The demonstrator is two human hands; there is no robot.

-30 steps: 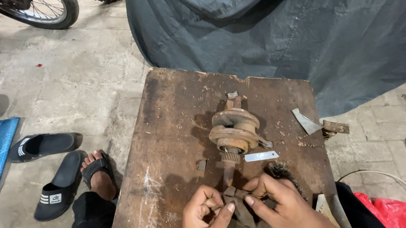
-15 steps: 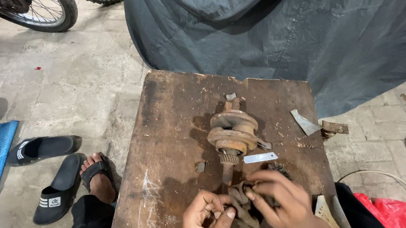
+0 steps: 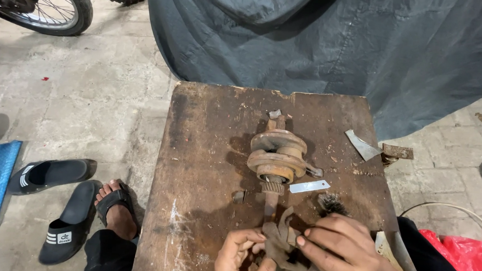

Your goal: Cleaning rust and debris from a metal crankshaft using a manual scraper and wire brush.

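Note:
A rusty crankshaft [image 3: 277, 154] with two round webs and a toothed gear lies on a worn wooden board [image 3: 206, 161]. Its thin shaft end points toward me. My left hand [image 3: 243, 256] and my right hand [image 3: 342, 251] meet at that shaft end at the board's near edge. Both pinch a crumpled strip of brown abrasive paper [image 3: 279, 239] wrapped around the shaft tip. A small wire brush [image 3: 331, 203] rests just beyond my right hand's knuckles.
A pale metal strip [image 3: 310, 186], a grey metal scrap [image 3: 362, 145] and a rusty bit [image 3: 398, 152] lie on the board's right side. Dark tarpaulin [image 3: 333, 47] hangs behind. Black slippers [image 3: 56, 197], a sandalled foot [image 3: 113, 208], bicycle wheels [image 3: 50, 4] and a red bag [image 3: 465, 257] surround it.
My hands have closed in together on the shaft end, bunching the abrasive paper around it. The crankshaft and the loose scraps have not moved.

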